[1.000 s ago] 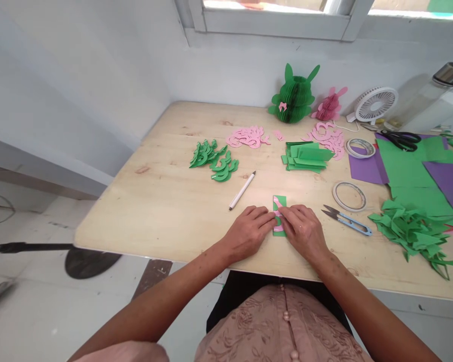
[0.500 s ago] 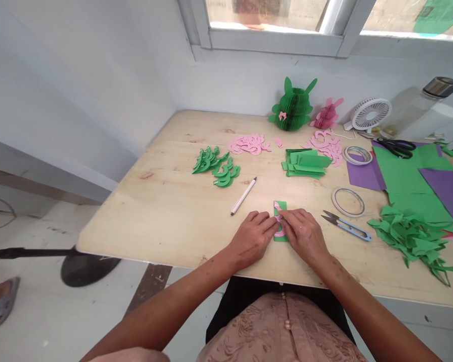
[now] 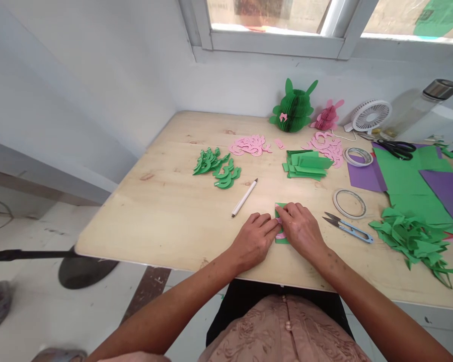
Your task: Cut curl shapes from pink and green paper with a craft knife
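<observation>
Across the wooden table [image 3: 166, 211], which filled most of my view under the window, craft paper lay scattered. Off to my right were large green sheets [image 3: 403, 176] and purple sheets [image 3: 447, 188], with a heap of green scraps [image 3: 411, 236] near the front edge. At the back stood a green paper rabbit [image 3: 293, 106], a smaller pink rabbit [image 3: 327, 116] beside it, and a small white fan [image 3: 370, 115] further right. Mid-table sat a stack of green rectangles [image 3: 306, 165], piles of pink cut-outs [image 3: 249, 145] and green cut-outs [image 3: 216, 167], and two tape rolls, one [image 3: 349, 203] close to the thread snips [image 3: 348, 227]. A white pen [image 3: 244, 197] lay just left of my hands.

Near the front edge, my left hand [image 3: 253, 240] and right hand [image 3: 301, 231] met over a small green card [image 3: 280, 239] with a pink shape on it. Both hands lay palm-down, fingers curled loosely, fingertips pressing the card flat against the table rather than grasping it. My right hand covered most of the card; only its upper corner and lower edge showed.
</observation>
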### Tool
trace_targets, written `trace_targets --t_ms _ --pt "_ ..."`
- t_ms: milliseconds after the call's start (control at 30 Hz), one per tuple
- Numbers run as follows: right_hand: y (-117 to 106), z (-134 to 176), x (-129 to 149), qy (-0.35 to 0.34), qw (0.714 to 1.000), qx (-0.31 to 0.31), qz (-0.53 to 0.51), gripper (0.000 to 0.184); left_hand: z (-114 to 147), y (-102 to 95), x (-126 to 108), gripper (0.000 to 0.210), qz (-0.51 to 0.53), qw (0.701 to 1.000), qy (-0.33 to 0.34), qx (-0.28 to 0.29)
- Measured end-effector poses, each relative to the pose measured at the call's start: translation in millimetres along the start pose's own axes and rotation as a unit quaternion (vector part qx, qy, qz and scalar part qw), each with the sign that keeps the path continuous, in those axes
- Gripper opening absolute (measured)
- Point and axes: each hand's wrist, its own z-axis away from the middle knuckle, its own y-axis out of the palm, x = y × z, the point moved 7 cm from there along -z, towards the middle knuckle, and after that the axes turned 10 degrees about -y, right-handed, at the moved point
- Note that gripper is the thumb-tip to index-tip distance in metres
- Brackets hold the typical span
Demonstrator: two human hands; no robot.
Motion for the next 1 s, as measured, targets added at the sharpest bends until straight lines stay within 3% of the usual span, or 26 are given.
trace_targets --t_ms 500,1000 --pt "-2.5 2.0 1.5 -0.01 0.999 -0.034 0.004 0.024 0.8 0.1 0.1 0.027 0.006 1.0 0.0 -0.003" --pt "-2.8 2.2 1.5 -0.006 1.0 -0.028 -0.004 0.023 1.5 -1.0 -1.5 0.027 -0.009 1.0 -0.001 -0.005"
